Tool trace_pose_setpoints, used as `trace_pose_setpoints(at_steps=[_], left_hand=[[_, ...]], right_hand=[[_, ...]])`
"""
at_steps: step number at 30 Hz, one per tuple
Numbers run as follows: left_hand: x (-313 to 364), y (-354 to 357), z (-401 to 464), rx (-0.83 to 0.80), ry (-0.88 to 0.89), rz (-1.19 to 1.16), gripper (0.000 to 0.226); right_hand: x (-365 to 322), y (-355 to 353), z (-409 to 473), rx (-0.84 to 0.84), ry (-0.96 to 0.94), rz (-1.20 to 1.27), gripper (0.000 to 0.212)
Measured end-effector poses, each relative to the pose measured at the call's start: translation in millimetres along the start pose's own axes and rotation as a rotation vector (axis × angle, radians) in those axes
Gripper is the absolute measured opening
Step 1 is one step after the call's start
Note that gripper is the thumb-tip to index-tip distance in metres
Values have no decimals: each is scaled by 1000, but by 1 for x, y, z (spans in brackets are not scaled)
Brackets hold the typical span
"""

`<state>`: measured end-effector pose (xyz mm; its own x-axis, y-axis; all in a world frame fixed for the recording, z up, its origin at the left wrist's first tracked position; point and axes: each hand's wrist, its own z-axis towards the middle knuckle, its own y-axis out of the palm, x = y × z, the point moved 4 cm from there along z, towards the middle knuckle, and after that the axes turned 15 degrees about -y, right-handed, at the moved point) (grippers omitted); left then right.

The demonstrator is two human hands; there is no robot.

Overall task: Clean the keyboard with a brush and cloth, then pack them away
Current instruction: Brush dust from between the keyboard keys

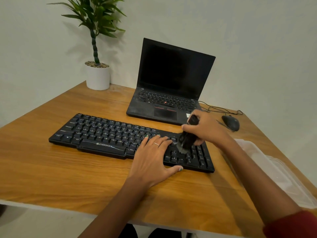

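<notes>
**Brushing the right-hand key block**

My left hand lies flat and spread, palm down on the near right part of the keyboard, thumb hooked over its front edge; it grips nothing and serves as a clamp against sliding. Just beyond and to the right of it, my right hand is closed around the dark handle of the brush, bristles angled down onto the keys above the arrow cluster. The brush is blurred, so bristle contact is a judgement.

Procedure, as I judge it: keep the left palm pressing down; draw short strokes along the gaps between key rows, sweeping debris towards the keyboard's right end, away from the holding hand. Light pressure only, so no keycap lifts.

Clearances: the table edge runs close under my forearms, so debris swept nearward would fall off. To the right of my right forearm lies a pale clear container, near the table's right edge; I cannot pick out the cloth. Left of my left hand the wood is open. Beyond the right hand sit a mouse with its cable and an open laptop, both close; strokes should stop short of them. Far left stands a potted plant.
</notes>
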<state>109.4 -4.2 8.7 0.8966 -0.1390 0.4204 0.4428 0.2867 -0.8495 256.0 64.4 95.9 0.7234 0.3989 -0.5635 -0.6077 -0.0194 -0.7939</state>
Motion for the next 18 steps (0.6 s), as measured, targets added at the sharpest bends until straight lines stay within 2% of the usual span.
trace_pose_setpoints(at_steps=[4, 6, 9, 11, 15, 16, 18], left_hand=[[1, -1, -1, -2, -5, 16, 87], [1, -1, -1, -3, -5, 5, 87], [0, 0, -1, -16, -6, 7, 88], [1, 0, -1, -15, -7, 16, 88], [1, -1, -1, -13, -9, 19, 88], [1, -1, -2, -11, -9, 20, 87], [1, -1, -2, -9, -6, 18, 87]], right_hand=[[-1, 6, 5, 303, -123, -324, 26], [3, 5, 7, 268, -66, -213, 25], [0, -2, 7, -21, 86, -49, 28], [-5, -3, 5, -96, 106, -53, 29], [-8, 7, 4, 220, -93, -279, 26], [-7, 9, 4, 260, -121, -313, 26], [-3, 7, 6, 190, -67, -257, 26]])
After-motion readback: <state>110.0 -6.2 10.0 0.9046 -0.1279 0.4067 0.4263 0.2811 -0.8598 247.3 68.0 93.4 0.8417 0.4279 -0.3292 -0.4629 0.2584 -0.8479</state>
